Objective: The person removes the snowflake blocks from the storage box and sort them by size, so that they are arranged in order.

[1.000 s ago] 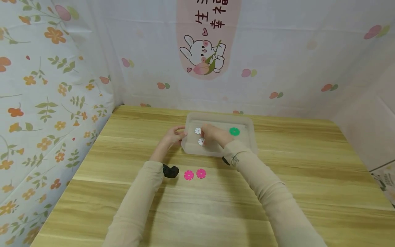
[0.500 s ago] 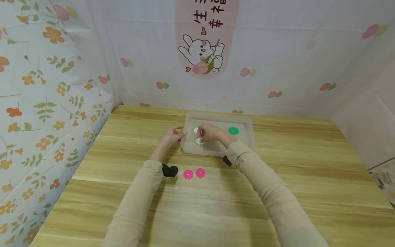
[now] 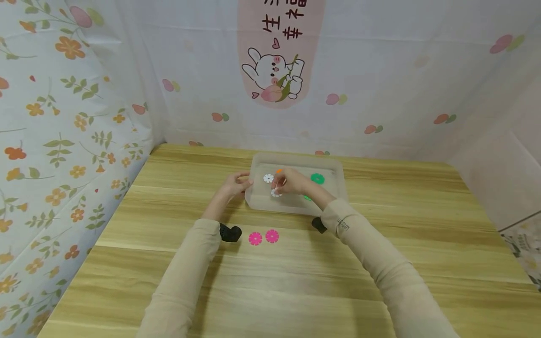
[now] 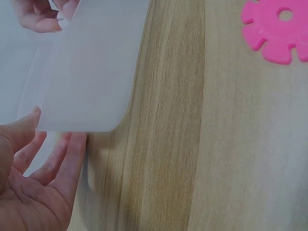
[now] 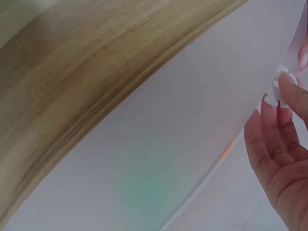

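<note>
A translucent white plastic box (image 3: 270,204) stands on the table. My left hand (image 3: 235,186) grips its left end, with the thumb at the rim and the fingers outside against the wall, as the left wrist view shows. Inside the box, my right hand (image 3: 292,180) pinches a white notched disc (image 5: 272,98) between thumb and fingers. Another white disc (image 3: 268,178) lies just left of that hand. A green disc (image 3: 318,179) lies to the right in the box. An orange piece (image 3: 279,170) and a bright green piece (image 3: 308,197) are mostly hidden by the right hand and forearm.
Two pink notched discs (image 3: 255,238) lie side by side on the wooden table (image 3: 270,281), in front of the box. Black camera mounts (image 3: 230,233) sit on both wrists. A patterned cloth (image 3: 203,84) hangs behind the table and along its left side.
My right hand has shifted slightly right with the pinched white disc. The orange and bright green pieces have come into view. The left hand keeps its place on the box.
</note>
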`<state>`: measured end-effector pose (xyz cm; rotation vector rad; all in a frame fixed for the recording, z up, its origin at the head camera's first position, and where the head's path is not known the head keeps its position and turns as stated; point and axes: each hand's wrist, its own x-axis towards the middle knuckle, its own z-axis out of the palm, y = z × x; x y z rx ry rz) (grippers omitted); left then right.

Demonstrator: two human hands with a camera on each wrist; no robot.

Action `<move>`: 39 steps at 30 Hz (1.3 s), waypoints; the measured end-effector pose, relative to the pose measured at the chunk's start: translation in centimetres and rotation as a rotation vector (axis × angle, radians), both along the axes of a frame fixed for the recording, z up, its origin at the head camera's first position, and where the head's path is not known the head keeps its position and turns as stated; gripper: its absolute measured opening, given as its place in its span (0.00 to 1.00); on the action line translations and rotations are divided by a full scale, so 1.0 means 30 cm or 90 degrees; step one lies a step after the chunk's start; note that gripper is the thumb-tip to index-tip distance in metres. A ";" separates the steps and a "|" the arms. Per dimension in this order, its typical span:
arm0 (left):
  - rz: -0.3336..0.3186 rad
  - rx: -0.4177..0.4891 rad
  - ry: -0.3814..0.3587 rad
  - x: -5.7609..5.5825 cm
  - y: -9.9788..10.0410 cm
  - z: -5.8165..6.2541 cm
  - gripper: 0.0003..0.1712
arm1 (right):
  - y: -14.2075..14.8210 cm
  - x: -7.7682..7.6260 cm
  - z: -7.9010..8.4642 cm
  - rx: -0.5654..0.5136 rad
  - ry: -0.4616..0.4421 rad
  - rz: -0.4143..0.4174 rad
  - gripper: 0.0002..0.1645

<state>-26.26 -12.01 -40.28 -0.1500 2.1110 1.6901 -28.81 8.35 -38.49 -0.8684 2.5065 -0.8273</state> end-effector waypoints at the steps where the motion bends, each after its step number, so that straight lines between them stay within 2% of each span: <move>1: 0.002 0.001 0.001 -0.005 -0.002 -0.011 0.29 | 0.003 0.004 0.000 -0.009 0.004 0.003 0.04; 6: 0.005 -0.011 0.008 -0.026 -0.006 -0.058 0.29 | 0.014 0.023 0.002 -0.036 0.007 -0.003 0.03; 9: 0.010 -0.007 0.003 -0.029 -0.006 -0.062 0.29 | 0.019 0.033 0.006 -0.040 0.003 -0.006 0.03; 16: 0.009 -0.004 -0.001 -0.029 -0.004 -0.051 0.28 | 0.028 0.061 0.025 -0.019 0.005 -0.003 0.02; 22: 0.028 0.006 -0.025 -0.028 0.003 -0.046 0.29 | 0.040 0.090 0.029 -0.028 0.000 -0.002 0.03; 28: 0.027 0.009 -0.027 -0.027 -0.001 -0.045 0.29 | 0.053 0.113 0.031 -0.034 0.003 -0.007 0.03; 33: 0.020 0.007 -0.024 -0.028 -0.004 -0.042 0.30 | 0.061 0.132 0.038 -0.050 -0.012 -0.025 0.05; 39: 0.025 0.013 -0.031 -0.024 0.003 -0.039 0.29 | 0.071 0.164 0.033 -0.066 -0.057 -0.038 0.05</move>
